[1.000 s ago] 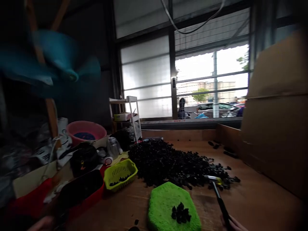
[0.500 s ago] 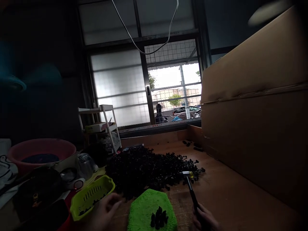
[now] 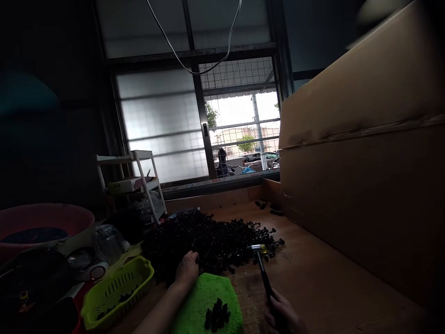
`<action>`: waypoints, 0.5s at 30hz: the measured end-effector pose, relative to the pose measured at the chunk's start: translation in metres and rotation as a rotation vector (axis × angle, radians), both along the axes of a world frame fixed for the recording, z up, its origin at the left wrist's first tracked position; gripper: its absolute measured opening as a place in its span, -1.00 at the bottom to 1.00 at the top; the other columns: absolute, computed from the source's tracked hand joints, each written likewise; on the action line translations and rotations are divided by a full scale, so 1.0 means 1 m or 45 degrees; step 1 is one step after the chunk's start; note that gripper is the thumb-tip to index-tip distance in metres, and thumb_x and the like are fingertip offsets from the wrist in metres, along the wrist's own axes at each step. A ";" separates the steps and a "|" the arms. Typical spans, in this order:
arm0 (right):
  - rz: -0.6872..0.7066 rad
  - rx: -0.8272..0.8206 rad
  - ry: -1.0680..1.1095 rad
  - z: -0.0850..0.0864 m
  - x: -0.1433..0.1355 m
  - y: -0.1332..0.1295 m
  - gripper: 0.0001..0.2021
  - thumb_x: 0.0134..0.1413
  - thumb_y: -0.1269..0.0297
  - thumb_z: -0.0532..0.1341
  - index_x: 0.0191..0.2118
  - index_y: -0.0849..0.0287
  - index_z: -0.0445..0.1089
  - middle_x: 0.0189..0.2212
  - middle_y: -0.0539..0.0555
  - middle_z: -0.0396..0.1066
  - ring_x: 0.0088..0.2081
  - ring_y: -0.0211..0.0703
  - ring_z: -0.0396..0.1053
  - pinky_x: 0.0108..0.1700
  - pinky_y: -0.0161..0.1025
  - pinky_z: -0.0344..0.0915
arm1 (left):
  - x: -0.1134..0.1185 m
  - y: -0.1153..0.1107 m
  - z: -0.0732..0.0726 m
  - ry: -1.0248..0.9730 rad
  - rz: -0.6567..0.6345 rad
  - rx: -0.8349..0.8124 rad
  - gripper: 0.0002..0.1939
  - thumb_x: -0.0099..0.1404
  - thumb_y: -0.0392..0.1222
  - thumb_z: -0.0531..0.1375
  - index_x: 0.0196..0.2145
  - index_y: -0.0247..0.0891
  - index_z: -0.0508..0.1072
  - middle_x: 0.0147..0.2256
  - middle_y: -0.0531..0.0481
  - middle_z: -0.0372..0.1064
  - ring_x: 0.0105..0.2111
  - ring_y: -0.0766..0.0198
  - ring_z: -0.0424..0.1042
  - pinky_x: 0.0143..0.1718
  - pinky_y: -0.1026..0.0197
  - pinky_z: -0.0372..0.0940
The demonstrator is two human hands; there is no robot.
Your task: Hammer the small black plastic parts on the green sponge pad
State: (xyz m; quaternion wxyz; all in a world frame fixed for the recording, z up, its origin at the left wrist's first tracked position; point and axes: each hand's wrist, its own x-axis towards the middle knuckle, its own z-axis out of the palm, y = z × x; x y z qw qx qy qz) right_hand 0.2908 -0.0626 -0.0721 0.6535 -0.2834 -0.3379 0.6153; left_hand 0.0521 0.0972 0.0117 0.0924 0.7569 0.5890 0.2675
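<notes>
Black plastic parts (image 3: 208,241), big heap mid-table, and the left hand (image 3: 187,270) is right at its near edge, fingers curled down into the pile, knuckles up. Whether they're pinching a piece, can't tell, too dark. Forearm runs back toward the bottom of the view, lying along the left side of the green sponge pad (image 3: 205,301).

Right hand (image 3: 283,315) is low in the view, fingers wrapped tight round the dark handle of a small hammer (image 3: 263,269). Handle slants up and away, metal head w/ a yellow band sits just at the right-hand fringe of the heap, touching or a hair above the wood, can't say which.

On the pad, a small cluster of black pieces (image 3: 216,315), standing close together, btwn the two hands.

Left of the pad, a lime-green basket (image 3: 118,290) w/ a few dark bits inside. Beyond it a clear jar (image 3: 107,241), a pink basin (image 3: 41,225), a white rack (image 3: 134,181) by the window. Right side, a tall cardboard wall (image 3: 365,176) stands along the wooden table (image 3: 313,273), a few stray black pieces at its far foot.
</notes>
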 end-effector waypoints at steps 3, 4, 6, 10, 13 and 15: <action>0.032 -0.045 0.024 0.002 -0.001 -0.004 -0.64 -0.08 -0.03 0.23 -0.32 0.13 0.19 -0.66 -0.14 0.15 -0.74 -0.42 0.03 -0.69 -0.46 -0.07 | -0.012 -0.003 0.000 -0.089 0.017 0.080 -0.85 0.24 -0.17 0.11 -0.39 -0.32 0.38 -0.31 0.01 0.35 -0.25 0.26 0.34 -0.14 0.07 0.23; 0.036 -0.054 0.031 0.003 -0.001 -0.005 -0.65 -0.07 -0.03 0.22 -0.32 0.13 0.19 -0.66 -0.14 0.16 -0.74 -0.42 0.03 -0.70 -0.46 -0.07 | -0.018 -0.005 0.000 -0.138 0.035 0.097 -0.86 0.23 -0.19 0.11 -0.39 -0.32 0.38 -0.31 0.00 0.35 -0.25 0.26 0.34 -0.13 0.07 0.21; 0.043 -0.067 0.041 0.005 -0.001 -0.007 -0.66 -0.08 -0.01 0.23 -0.33 0.13 0.18 -0.66 -0.14 0.16 -0.74 -0.43 0.02 -0.70 -0.46 -0.07 | -0.033 -0.012 -0.002 -0.260 0.064 0.085 -0.86 0.19 -0.17 0.10 -0.40 -0.30 0.37 -0.34 0.00 0.37 -0.28 0.24 0.36 -0.16 0.12 0.22; 0.064 -0.092 0.059 0.010 -0.001 -0.011 -0.68 -0.05 0.01 0.22 -0.34 0.14 0.18 -0.66 -0.14 0.14 -0.73 -0.44 0.02 -0.69 -0.47 -0.09 | -0.072 -0.039 -0.011 -0.545 0.039 -0.119 -0.72 0.02 0.02 0.14 -0.46 -0.27 0.37 -0.47 0.03 0.40 -0.37 0.20 0.41 -0.32 0.25 0.27; 0.074 -0.097 0.070 0.012 0.000 -0.014 -0.70 -0.01 0.02 0.21 -0.35 0.14 0.18 -0.65 -0.14 0.14 -0.71 -0.44 0.04 -0.68 -0.46 -0.06 | -0.103 -0.065 -0.019 -0.707 0.054 -0.271 -0.66 -0.07 0.09 0.16 -0.47 -0.27 0.37 -0.53 0.06 0.38 -0.44 0.21 0.40 -0.39 0.25 0.28; 0.070 -0.096 0.073 0.012 -0.001 -0.014 -0.71 -0.01 0.03 0.20 -0.36 0.14 0.17 -0.64 -0.14 0.14 -0.71 -0.44 0.04 -0.68 -0.46 -0.06 | -0.121 -0.084 -0.022 -0.772 0.094 -0.313 -0.67 -0.09 0.09 0.17 -0.50 -0.25 0.36 -0.55 0.07 0.36 -0.48 0.22 0.38 -0.42 0.24 0.28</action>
